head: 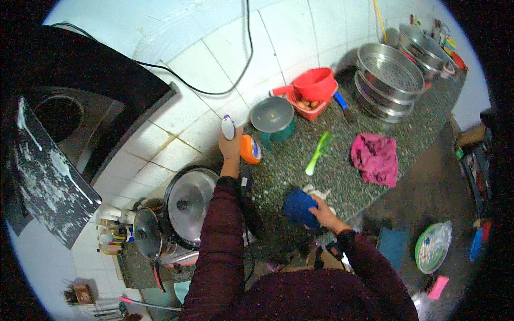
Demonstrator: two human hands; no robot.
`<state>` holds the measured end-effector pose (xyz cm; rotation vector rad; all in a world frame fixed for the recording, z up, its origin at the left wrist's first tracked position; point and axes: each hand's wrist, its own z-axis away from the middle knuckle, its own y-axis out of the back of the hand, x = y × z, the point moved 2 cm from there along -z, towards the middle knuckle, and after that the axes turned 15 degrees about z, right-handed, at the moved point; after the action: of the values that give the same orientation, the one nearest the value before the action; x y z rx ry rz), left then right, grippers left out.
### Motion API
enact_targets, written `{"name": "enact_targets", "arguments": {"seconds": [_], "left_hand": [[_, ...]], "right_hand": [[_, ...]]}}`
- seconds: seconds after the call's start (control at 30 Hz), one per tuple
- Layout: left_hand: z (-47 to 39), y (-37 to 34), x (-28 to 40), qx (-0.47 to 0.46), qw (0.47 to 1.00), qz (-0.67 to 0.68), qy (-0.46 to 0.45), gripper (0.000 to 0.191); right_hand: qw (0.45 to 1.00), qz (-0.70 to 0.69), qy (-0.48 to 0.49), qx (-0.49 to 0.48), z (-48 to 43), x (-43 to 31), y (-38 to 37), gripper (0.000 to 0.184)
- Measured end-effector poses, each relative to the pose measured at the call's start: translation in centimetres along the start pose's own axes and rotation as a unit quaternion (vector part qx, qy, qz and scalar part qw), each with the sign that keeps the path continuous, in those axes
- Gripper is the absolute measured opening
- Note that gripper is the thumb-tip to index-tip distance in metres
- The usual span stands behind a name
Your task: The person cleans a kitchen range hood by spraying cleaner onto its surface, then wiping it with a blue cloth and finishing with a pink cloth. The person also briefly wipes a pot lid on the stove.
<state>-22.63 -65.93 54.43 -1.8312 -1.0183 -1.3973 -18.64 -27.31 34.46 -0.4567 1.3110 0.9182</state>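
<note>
My left hand [230, 151] is near the tiled wall, its fingers around a white bottle with a purple tip [228, 127]. Right beside that hand stands an orange bottle [250, 149] with a label. My right hand [325, 214] grips a dark blue cloth-like item [300, 208] at the front of the speckled stone counter [277, 172]; its exact kind is unclear. A crumpled whitish rag [319, 191] lies just behind the blue item. Farther back, a green-handled brush [319, 153] and a pink cloth [375, 159] rest on the counter.
A lidded green pot [273, 116], red baskets [309, 96] and steel steamer tiers [389, 76] line the wall. On the left are a large lidded pan [190, 206], a smaller lidded pan [147, 232] and a foam-streaked dark range hood panel [52, 172]. A green basin [433, 248] sits lower right.
</note>
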Motion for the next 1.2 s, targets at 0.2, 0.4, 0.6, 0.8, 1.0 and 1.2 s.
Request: {"name": "enact_targets", "arguments": {"seconds": [0.2, 0.4, 0.6, 0.8, 1.0, 1.2], "left_hand": [[-4.5, -1.1, -1.5, 0.043, 0.994, -0.061, -0.077, 0.046], [-7.5, -0.8, -4.6, 0.055, 0.994, -0.091, -0.04, 0.051], [-8.0, 0.5, -7.5, -0.032, 0.991, -0.114, -0.058, 0.034], [0.1, 1.9, -4.7, 0.026, 0.994, -0.099, 0.042, 0.033], [21.3, 3.7, 0.1, -0.312, 0.922, 0.088, 0.213, 0.034], [30.0, 11.5, 2.8, -0.279, 0.87, 0.114, 0.39, 0.045]], "right_hand": [[0.999, -0.044, 0.016, 0.003, 1.0, -0.1, 0.4, 0.057], [0.997, 0.077, 0.012, -0.023, 0.3, 1.7, 0.8, 0.055], [0.999, 0.009, 0.046, -0.017, 0.4, 0.1, 1.3, 0.052], [0.995, 0.02, -0.068, -0.074, -0.3, -1.1, 2.2, 0.062], [0.985, -0.1, -0.106, -0.093, -0.2, -2.8, 3.4, 0.054], [0.954, -0.25, -0.153, -0.066, 1.0, -6.5, 4.0, 0.048]]}}
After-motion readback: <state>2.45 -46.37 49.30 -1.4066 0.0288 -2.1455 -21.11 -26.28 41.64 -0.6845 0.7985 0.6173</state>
